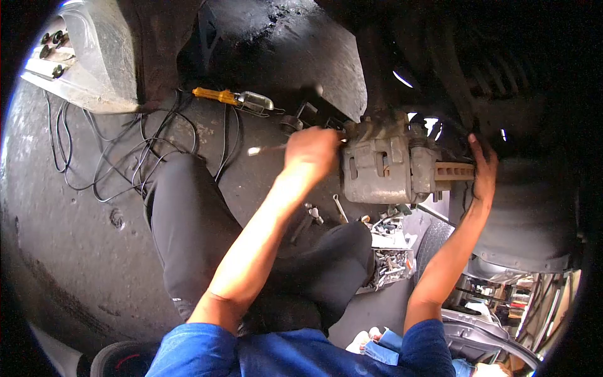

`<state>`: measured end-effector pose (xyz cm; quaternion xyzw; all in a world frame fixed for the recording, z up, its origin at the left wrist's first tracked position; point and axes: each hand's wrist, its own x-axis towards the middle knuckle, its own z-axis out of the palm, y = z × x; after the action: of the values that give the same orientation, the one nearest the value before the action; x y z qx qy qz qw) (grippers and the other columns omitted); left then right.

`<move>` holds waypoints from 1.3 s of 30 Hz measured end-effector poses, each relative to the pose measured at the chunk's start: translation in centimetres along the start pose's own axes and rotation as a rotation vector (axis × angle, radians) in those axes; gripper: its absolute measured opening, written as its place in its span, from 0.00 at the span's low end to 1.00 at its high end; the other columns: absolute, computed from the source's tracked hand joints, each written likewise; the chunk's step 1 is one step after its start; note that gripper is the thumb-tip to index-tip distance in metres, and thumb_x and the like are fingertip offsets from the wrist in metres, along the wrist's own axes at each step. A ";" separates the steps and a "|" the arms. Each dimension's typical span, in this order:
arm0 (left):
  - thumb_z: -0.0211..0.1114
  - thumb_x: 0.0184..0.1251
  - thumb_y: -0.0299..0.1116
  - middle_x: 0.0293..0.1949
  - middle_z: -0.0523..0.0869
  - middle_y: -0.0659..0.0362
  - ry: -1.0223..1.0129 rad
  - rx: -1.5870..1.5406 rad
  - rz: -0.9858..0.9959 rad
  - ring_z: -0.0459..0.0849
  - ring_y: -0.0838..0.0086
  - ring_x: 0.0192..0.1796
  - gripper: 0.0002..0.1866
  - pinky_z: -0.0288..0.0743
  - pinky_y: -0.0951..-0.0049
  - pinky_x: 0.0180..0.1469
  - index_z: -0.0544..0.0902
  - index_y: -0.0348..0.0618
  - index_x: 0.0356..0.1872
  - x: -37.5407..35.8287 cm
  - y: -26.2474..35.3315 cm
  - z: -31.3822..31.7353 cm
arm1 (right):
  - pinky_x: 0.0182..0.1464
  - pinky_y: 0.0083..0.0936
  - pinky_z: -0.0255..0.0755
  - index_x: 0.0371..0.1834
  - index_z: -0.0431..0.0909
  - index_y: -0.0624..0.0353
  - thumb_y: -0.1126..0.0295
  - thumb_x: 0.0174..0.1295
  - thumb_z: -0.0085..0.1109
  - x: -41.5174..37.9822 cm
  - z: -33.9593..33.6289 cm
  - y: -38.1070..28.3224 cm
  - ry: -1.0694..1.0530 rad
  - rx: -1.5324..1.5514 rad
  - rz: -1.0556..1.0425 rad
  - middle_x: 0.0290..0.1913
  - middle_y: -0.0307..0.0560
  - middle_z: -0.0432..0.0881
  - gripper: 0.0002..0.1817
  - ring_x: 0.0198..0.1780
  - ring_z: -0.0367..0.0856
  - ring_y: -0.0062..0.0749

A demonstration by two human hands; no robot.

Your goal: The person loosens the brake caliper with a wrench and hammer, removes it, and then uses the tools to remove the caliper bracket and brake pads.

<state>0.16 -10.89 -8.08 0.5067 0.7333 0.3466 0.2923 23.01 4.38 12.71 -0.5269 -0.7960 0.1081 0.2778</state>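
A grey metal brake caliper sits over a brake disc at the centre right. Just left of the caliper, my left hand is closed round a tool whose shiny end sticks out to the left; blur hides its exact shape. On the disc's right side lies my right hand, fingers stretched out along its edge and holding nothing.
A work lamp with a yellow handle lies at the upper left, near tangled black cables. Below the caliper are a wrench and a box of small metal parts. Another person's feet show at the bottom.
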 end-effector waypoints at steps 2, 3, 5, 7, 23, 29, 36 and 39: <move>0.61 0.70 0.35 0.53 0.85 0.47 0.128 -0.950 0.243 0.83 0.62 0.56 0.16 0.73 0.65 0.60 0.83 0.40 0.54 2.2 -5.8 7.5 | 0.69 0.33 0.56 0.59 0.76 0.67 0.44 0.55 0.68 -0.1 0.2 -0.4 0.016 -0.028 -0.016 0.61 0.54 0.76 0.38 0.64 0.70 0.40; 0.61 0.70 0.35 0.53 0.85 0.49 0.061 -1.100 0.177 0.83 0.64 0.56 0.16 0.72 0.66 0.61 0.83 0.39 0.55 2.1 -5.5 7.9 | 0.69 0.33 0.56 0.59 0.76 0.67 0.44 0.55 0.68 -0.6 0.1 -0.2 0.029 -0.021 -0.003 0.61 0.54 0.76 0.38 0.64 0.70 0.40; 0.61 0.71 0.35 0.53 0.86 0.50 0.139 -1.178 0.045 0.82 0.67 0.57 0.16 0.71 0.68 0.62 0.83 0.38 0.55 3.0 -5.8 8.2 | 0.69 0.33 0.56 0.60 0.76 0.66 0.45 0.55 0.68 -0.1 0.3 -0.3 0.035 -0.014 -0.011 0.61 0.54 0.76 0.39 0.64 0.70 0.40; 0.61 0.70 0.34 0.53 0.85 0.48 0.209 -1.010 0.111 0.83 0.65 0.57 0.15 0.72 0.68 0.60 0.83 0.39 0.53 3.0 -5.7 5.8 | 0.69 0.33 0.56 0.60 0.76 0.66 0.45 0.55 0.68 0.9 -0.3 2.7 0.054 -0.026 0.020 0.61 0.54 0.77 0.38 0.64 0.70 0.40; 0.61 0.69 0.32 0.51 0.86 0.45 0.188 -0.866 0.210 0.85 0.62 0.54 0.16 0.75 0.69 0.55 0.83 0.40 0.55 3.3 -5.5 4.8 | 0.71 0.34 0.53 0.64 0.72 0.68 0.38 0.53 0.66 1.4 -0.4 2.8 0.045 -0.114 0.033 0.65 0.61 0.71 0.47 0.67 0.67 0.45; 0.59 0.61 0.30 0.39 0.85 0.45 0.263 0.027 0.191 0.84 0.48 0.45 0.08 0.76 0.52 0.51 0.86 0.44 0.36 0.0 0.2 1.2 | 0.71 0.34 0.53 0.64 0.72 0.68 0.39 0.54 0.66 0.1 0.3 0.7 0.049 -0.057 0.047 0.66 0.59 0.70 0.46 0.67 0.66 0.44; 0.61 0.70 0.34 0.51 0.87 0.50 0.114 -1.154 0.106 0.84 0.65 0.53 0.16 0.74 0.65 0.55 0.83 0.40 0.54 3.0 -5.9 7.9 | 0.70 0.35 0.54 0.63 0.71 0.71 0.40 0.54 0.67 0.5 0.5 -0.5 0.023 -0.054 -0.003 0.66 0.57 0.69 0.46 0.68 0.65 0.42; 0.62 0.64 0.28 0.48 0.87 0.47 0.114 -0.662 0.167 0.86 0.57 0.50 0.15 0.77 0.64 0.55 0.85 0.43 0.51 2.0 -4.5 3.3 | 0.72 0.35 0.52 0.66 0.65 0.74 0.37 0.50 0.68 1.7 -0.7 3.2 -0.007 -0.066 0.012 0.70 0.61 0.63 0.54 0.71 0.61 0.43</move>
<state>-0.33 -9.37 -13.85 0.4223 0.5522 0.6163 0.3700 25.35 7.19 12.34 -0.5403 -0.7968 0.0852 0.2570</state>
